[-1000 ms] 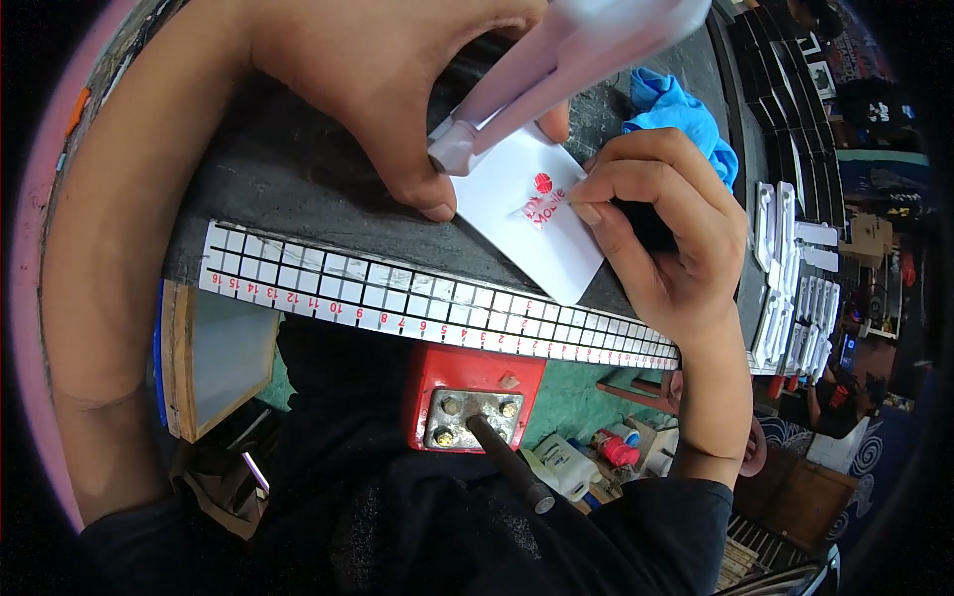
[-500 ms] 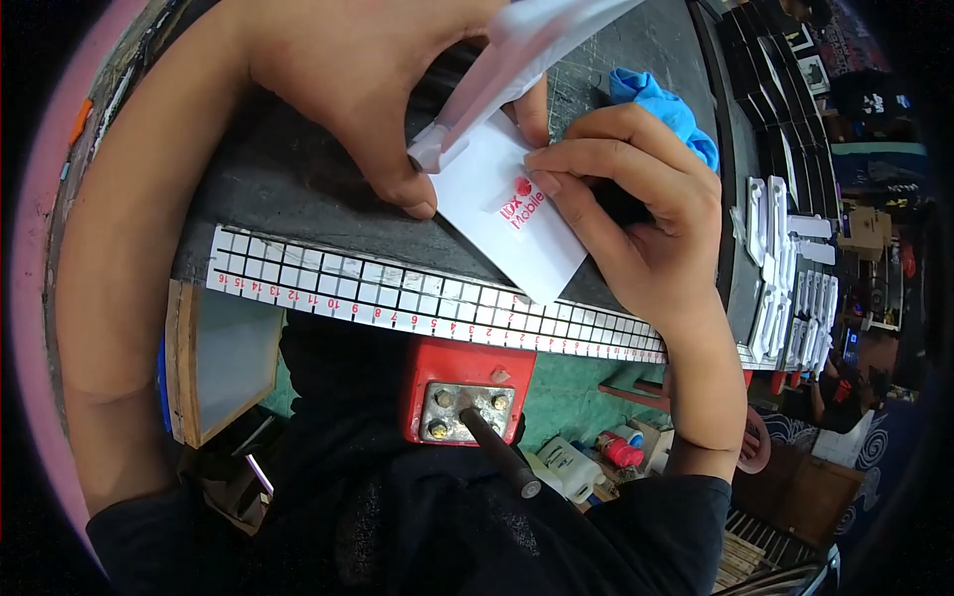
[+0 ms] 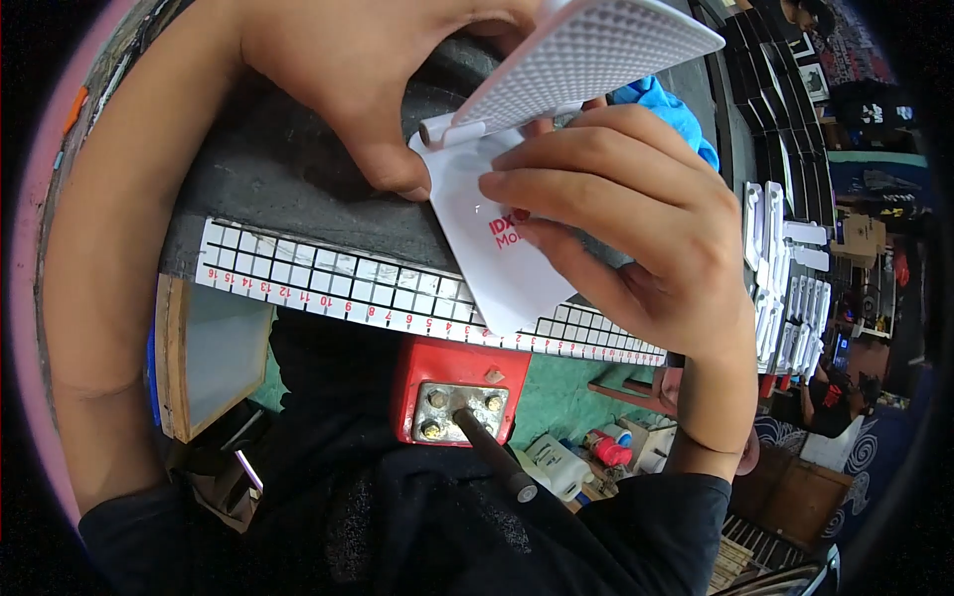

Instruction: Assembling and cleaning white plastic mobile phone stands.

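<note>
While the left hand's grip (image 3: 338, 72) clasps the white hinged holder (image 3: 517, 280), its near corner over the ruler strip (image 3: 422, 310), a slack hold could skew it; stray contact could smear the red print (image 3: 501, 229) beneath the right hand's grip (image 3: 651, 214), fingers parted

The pinch of our bare right hand (image 3: 646, 219) has come apart, and it now arches over the red printed mark (image 3: 502, 230), partly hiding it. Our flat white plastic panel (image 3: 509, 276) has shifted, its corner reaching farther over the white, black-gridded ruler strip (image 3: 343, 288); the upright white plastic flap (image 3: 596, 60) now shows its dimpled face.
</note>
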A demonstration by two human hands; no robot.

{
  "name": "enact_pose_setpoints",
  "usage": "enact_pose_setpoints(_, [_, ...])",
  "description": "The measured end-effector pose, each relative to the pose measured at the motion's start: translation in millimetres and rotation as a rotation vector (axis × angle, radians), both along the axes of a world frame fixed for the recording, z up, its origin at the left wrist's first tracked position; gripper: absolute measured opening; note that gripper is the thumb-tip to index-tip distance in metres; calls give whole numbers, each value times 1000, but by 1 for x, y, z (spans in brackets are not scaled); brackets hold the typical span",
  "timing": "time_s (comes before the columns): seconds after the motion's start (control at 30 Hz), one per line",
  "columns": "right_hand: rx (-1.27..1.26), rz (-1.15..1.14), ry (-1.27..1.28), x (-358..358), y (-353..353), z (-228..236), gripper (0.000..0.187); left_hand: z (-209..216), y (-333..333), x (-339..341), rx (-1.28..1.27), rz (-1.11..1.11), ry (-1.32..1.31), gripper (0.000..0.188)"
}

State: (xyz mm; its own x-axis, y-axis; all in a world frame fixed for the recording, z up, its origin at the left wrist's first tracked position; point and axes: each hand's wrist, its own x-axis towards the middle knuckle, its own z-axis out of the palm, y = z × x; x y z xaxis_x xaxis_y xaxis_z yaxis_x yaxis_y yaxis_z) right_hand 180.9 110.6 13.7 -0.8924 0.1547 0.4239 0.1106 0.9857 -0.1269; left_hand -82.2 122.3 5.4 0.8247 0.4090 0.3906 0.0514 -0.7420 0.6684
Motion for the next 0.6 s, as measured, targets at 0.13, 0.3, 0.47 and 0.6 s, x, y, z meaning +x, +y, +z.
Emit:
enact_pose_setpoints(0.13, [-81,6,-15,-2,0,-2,28,-1,4,2,-177,-79,64,77])
enact_pose_setpoints(0.3, [-68,-3,-38,-3,-2,-2,28,-18,18,7,-208,-112,44,75])
enact_pose_setpoints(0.47, [-14,-31,-69,-4,-7,-4,25,-29,20,4,-65,-134,-1,69])
enact_pose_setpoints(0.6, [-45,-48,-45,-5,-8,-6,23,-30,16,1,-96,-98,13,69])
